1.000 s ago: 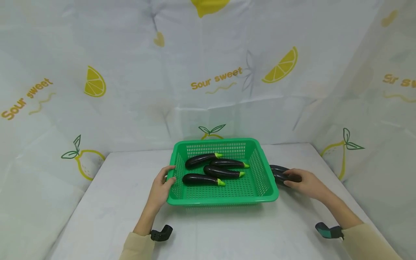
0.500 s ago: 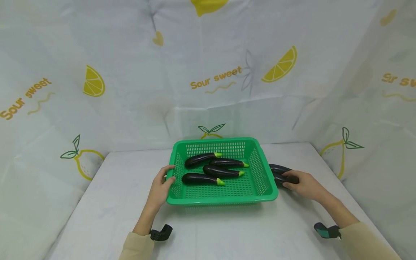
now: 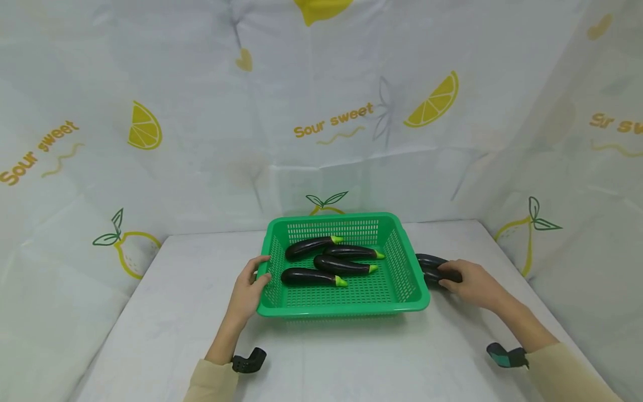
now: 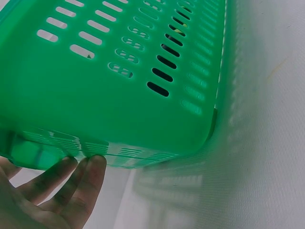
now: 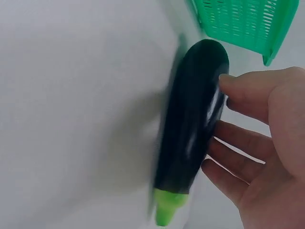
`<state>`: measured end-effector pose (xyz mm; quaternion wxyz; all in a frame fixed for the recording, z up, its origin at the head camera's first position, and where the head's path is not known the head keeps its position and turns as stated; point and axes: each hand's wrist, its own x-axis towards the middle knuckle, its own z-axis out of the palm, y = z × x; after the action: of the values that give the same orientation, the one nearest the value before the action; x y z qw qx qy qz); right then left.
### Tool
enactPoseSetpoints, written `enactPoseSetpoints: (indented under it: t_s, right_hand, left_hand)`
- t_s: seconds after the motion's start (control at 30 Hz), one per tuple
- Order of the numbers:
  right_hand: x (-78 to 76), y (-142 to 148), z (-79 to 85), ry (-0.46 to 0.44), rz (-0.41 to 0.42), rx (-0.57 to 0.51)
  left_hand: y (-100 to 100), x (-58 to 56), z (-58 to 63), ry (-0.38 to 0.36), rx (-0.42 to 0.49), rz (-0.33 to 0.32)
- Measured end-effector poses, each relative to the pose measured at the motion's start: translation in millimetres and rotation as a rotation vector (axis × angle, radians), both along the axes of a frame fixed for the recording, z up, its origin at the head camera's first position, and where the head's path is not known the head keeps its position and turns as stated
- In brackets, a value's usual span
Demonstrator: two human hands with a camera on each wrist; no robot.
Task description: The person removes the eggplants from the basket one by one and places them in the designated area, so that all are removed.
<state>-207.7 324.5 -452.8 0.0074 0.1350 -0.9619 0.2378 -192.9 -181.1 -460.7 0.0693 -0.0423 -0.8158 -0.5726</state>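
Note:
In the head view, a green plastic basket (image 3: 346, 309) stands on the white table, with several dark purple eggplants (image 3: 307, 277) lying in it. My left hand (image 3: 246, 290) grips its left rim, thumb over the edge; in the left wrist view the fingers (image 4: 83, 191) press against the outer wall under the rim. Right of the basket lie two more eggplants side by side. The thumb and fingers of my right hand (image 3: 474, 285) hold the nearer eggplant (image 3: 433, 277). Its green stem end shows in the right wrist view, where the eggplant (image 5: 190, 124) lies along the fingertips.
The farther eggplant (image 3: 429, 259) is beside the basket's right wall, partly behind it. White sheeting (image 3: 201, 167) with lemon prints rises behind and at both sides of the table (image 3: 351, 363).
My right hand and the nearer eggplant shift very slightly to the left, toward the basket. The basket, its eggplants and my left hand stay in place.

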Motion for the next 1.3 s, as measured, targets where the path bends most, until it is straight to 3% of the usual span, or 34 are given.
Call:
enactPoseSetpoints:
  t_s: [0.8,1.3]
  right_hand:
    - [7.1,-45.0,91.3,0.166,0.085,0.017]
    - [1.6,-86.9,126.2,0.165,0.132,0.014]
  left_hand:
    - [-0.6,-2.0,-0.4,-0.017,0.004,-0.004]
    - [0.4,0.1,1.5,-0.023,-0.001,-0.007]
